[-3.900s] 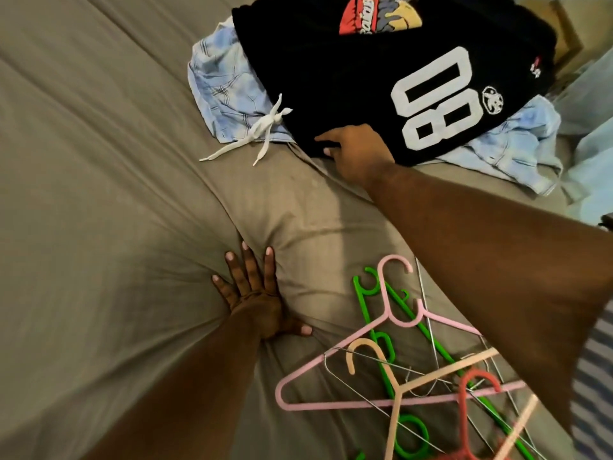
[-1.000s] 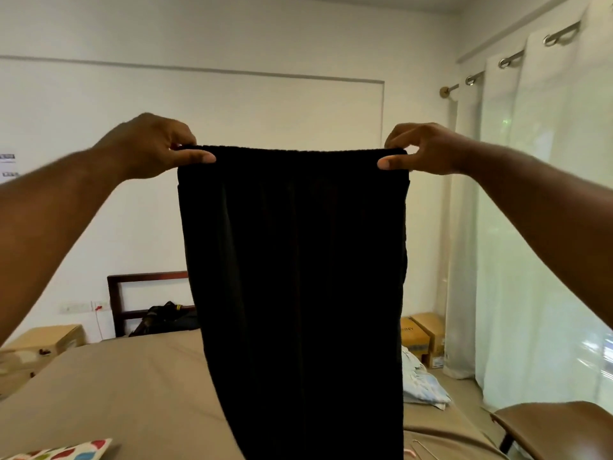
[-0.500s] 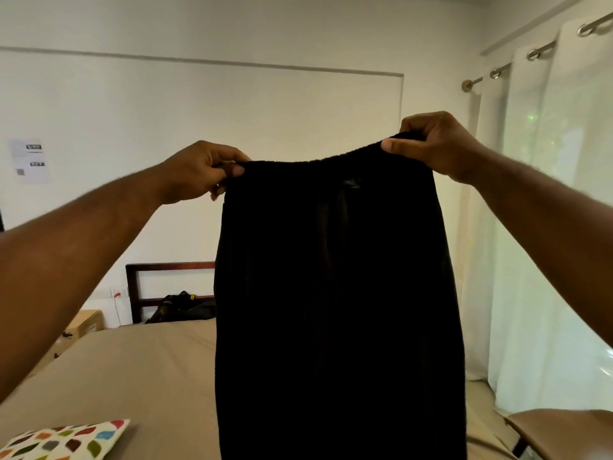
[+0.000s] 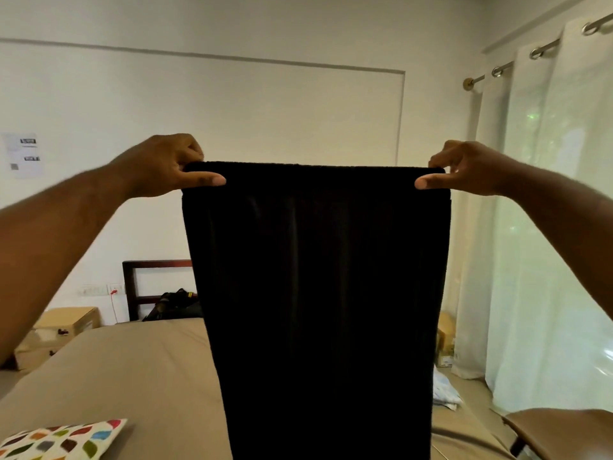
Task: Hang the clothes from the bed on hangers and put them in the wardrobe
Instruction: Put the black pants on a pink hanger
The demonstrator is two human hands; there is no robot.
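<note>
A black garment (image 4: 318,293) with an elastic waistband hangs straight down in front of me, held up at chest height above the bed (image 4: 126,370). My left hand (image 4: 166,167) pinches the waistband's left corner with the thumb in front. The right corner is pinched the same way by my right hand (image 4: 464,169). The band is pulled flat and level between them. The cloth hides the hangers and the other clothes on the bed. No wardrobe is in view.
A patterned pillow (image 4: 63,438) lies at the bed's near left. Cardboard boxes (image 4: 66,323) stand by the left wall, a dark bag (image 4: 172,305) and a wooden frame (image 4: 142,283) behind the bed. White curtains (image 4: 547,227) and a brown chair (image 4: 564,429) are on the right.
My hands have moved apart and levelled out, stretching the slack waistband flat again. Earlier, my right hand took the garment from the pile on the bed.
</note>
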